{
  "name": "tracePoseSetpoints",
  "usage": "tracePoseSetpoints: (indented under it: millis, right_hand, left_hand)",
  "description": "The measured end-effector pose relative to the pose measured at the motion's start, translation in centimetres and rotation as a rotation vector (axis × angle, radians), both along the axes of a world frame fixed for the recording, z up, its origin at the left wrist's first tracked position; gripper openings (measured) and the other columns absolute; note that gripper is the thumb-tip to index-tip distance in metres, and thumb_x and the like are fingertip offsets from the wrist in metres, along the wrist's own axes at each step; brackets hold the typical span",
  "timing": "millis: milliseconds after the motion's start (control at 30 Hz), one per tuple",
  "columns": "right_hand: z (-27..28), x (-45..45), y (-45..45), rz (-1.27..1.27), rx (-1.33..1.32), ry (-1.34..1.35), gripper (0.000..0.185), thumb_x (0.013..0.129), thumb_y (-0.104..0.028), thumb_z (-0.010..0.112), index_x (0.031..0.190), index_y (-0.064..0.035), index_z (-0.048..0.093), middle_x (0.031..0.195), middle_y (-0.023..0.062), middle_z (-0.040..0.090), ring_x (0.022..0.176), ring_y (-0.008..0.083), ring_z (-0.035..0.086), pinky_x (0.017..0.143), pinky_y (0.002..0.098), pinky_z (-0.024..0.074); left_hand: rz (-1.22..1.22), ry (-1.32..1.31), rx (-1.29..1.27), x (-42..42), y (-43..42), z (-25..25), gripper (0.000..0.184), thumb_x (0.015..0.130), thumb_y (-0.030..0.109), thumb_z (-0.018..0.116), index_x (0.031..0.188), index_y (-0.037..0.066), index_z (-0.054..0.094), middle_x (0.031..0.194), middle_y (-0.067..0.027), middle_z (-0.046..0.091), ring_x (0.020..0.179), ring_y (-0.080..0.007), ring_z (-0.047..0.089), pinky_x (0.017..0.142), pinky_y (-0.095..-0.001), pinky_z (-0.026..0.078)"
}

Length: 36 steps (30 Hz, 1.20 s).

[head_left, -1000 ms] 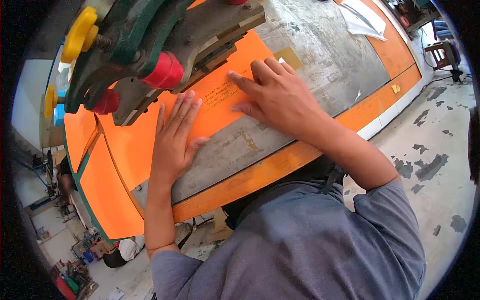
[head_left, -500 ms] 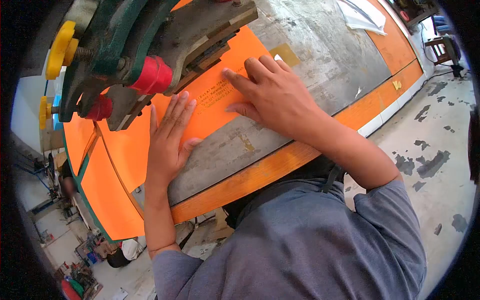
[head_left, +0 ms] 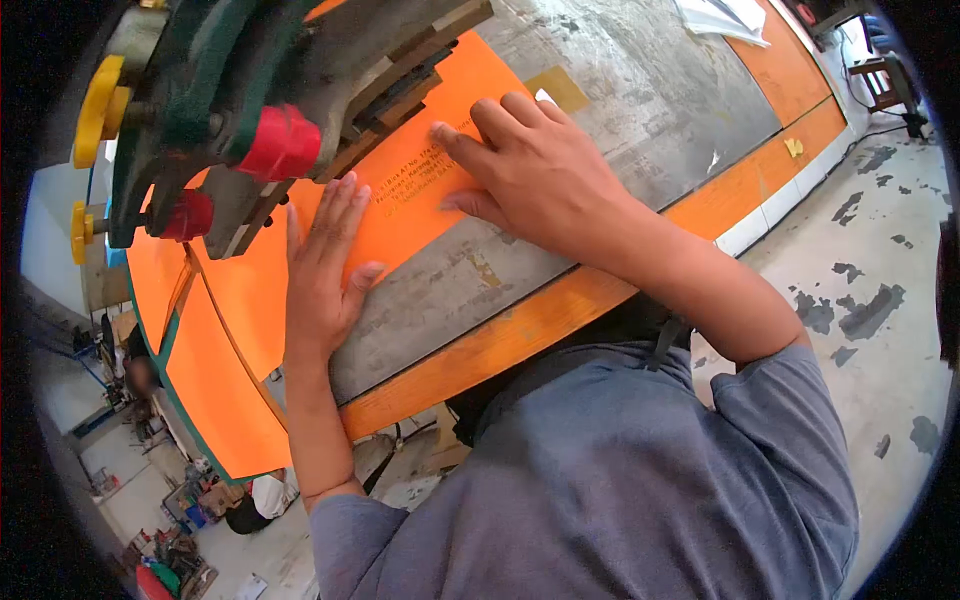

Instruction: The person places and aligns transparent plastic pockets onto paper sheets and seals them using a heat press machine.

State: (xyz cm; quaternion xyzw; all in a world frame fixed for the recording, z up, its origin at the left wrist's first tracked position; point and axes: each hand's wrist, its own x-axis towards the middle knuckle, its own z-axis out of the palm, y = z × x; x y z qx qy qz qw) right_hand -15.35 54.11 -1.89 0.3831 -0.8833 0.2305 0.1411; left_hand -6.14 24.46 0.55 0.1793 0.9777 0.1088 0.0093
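An orange sheet (head_left: 405,225) with several lines of small dark printed text lies on the grey metal tabletop (head_left: 430,310). My left hand (head_left: 322,275) rests flat on its near left part, fingers stretched out and thumb apart. Those fingertips reach close to the edge of the green metal machine (head_left: 230,90), which overhangs the sheet. At the sheet's right side is my right hand (head_left: 540,170). Its index finger and thumb are spread beside the text, while the other fingers bend over the far edge. I see nothing gripped in either hand.
The machine carries yellow knobs (head_left: 100,110) and red-wrapped parts (head_left: 283,143). More orange sheets (head_left: 225,390) lie to the left. White paper (head_left: 725,18) sits at the table's far side. Orange wooden edging (head_left: 500,350) runs along the front. Another person (head_left: 142,375) is at the far left.
The view has shifted slightly, so the table and machine appear a little displaced. Both hands stay on the orange sheet in nearly the same poses.
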Motion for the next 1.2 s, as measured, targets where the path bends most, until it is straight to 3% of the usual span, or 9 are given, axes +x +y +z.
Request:
tracePoseSetpoints:
  millis: [300, 567, 600, 667, 1033, 1100, 1200]
  right_hand:
    - [-1.0, -0.2, -0.3, -0.010, -0.066, 0.063, 0.055, 0.089, -0.052, 0.077, 0.125, -0.0101, 0.073, 0.111, 0.0073, 0.066, 0.110, 0.0264, 0.063, 0.092, 0.0414, 0.0528]
    - [-1.4, -0.1, -0.5, -0.019, -0.078, 0.094, 0.052, 0.090, -0.053, 0.077, 0.115, -0.0080, 0.076, 0.107, 0.0086, 0.071, 0.107, 0.0274, 0.067, 0.091, 0.0415, 0.0538]
    - [-1.3, 0.0, -0.5, -0.024, -0.080, 0.092, 0.052, 0.090, -0.053, 0.077, 0.115, -0.0080, 0.076, 0.107, 0.0086, 0.071, 0.107, 0.0274, 0.067, 0.091, 0.0415, 0.0538]
    - [-1.0, 0.1, -0.4, -0.008, -0.038, -0.026, 0.057, 0.090, -0.047, 0.079, 0.134, -0.0117, 0.070, 0.112, 0.0070, 0.065, 0.113, 0.0267, 0.063, 0.097, 0.0445, 0.0520]
    - [-1.0, 0.3, -0.6, -0.034, 0.007, -0.038, 0.055, 0.094, -0.050, 0.075, 0.133, -0.0126, 0.071, 0.113, 0.0064, 0.066, 0.114, 0.0259, 0.064, 0.099, 0.0444, 0.0508]
    - [-0.9, 0.3, -0.6, -0.029, 0.003, -0.033, 0.054, 0.094, -0.050, 0.075, 0.133, -0.0128, 0.071, 0.112, 0.0065, 0.066, 0.114, 0.0258, 0.064, 0.099, 0.0445, 0.0508]
    - [-0.8, 0.3, -0.5, -0.028, 0.023, -0.048, 0.054, 0.094, -0.050, 0.076, 0.133, -0.0126, 0.071, 0.112, 0.0069, 0.066, 0.114, 0.0261, 0.064, 0.098, 0.0448, 0.0509]
  left_hand:
    - [0.021, 0.084, -0.075, -0.3, -1.7, -0.1, 0.068, 0.112, 0.057, 0.046, 0.165, 0.014, 0.048, 0.167, -0.0079, 0.051, 0.160, -0.0268, 0.040, 0.135, -0.0574, 0.010]
    - [0.024, 0.109, -0.080, -0.5, -1.3, -0.4, 0.062, 0.113, 0.051, 0.047, 0.164, 0.015, 0.049, 0.167, -0.0079, 0.052, 0.160, -0.0274, 0.041, 0.134, -0.0571, 0.014]
    - [0.031, 0.110, -0.079, -0.5, -1.3, -0.3, 0.062, 0.113, 0.051, 0.047, 0.164, 0.015, 0.049, 0.167, -0.0077, 0.052, 0.160, -0.0277, 0.041, 0.133, -0.0571, 0.015]
    - [0.023, 0.117, -0.090, -0.6, -1.2, -0.3, 0.062, 0.113, 0.051, 0.048, 0.164, 0.015, 0.049, 0.167, -0.0076, 0.052, 0.160, -0.0283, 0.041, 0.133, -0.0570, 0.016]
    - [0.053, 0.102, -0.129, -0.6, -0.9, -0.3, 0.064, 0.113, 0.055, 0.042, 0.165, 0.018, 0.049, 0.170, -0.0106, 0.048, 0.161, -0.0332, 0.037, 0.132, -0.0568, 0.020]
    - [0.041, 0.122, -0.096, -0.6, -0.8, -0.3, 0.063, 0.112, 0.053, 0.050, 0.163, 0.016, 0.050, 0.166, -0.0092, 0.053, 0.159, -0.0334, 0.040, 0.132, -0.0585, 0.019]
    - [0.043, 0.129, -0.103, -0.7, -1.2, -0.6, 0.063, 0.112, 0.052, 0.049, 0.163, 0.016, 0.051, 0.165, -0.0093, 0.053, 0.159, -0.0333, 0.040, 0.132, -0.0580, 0.018]
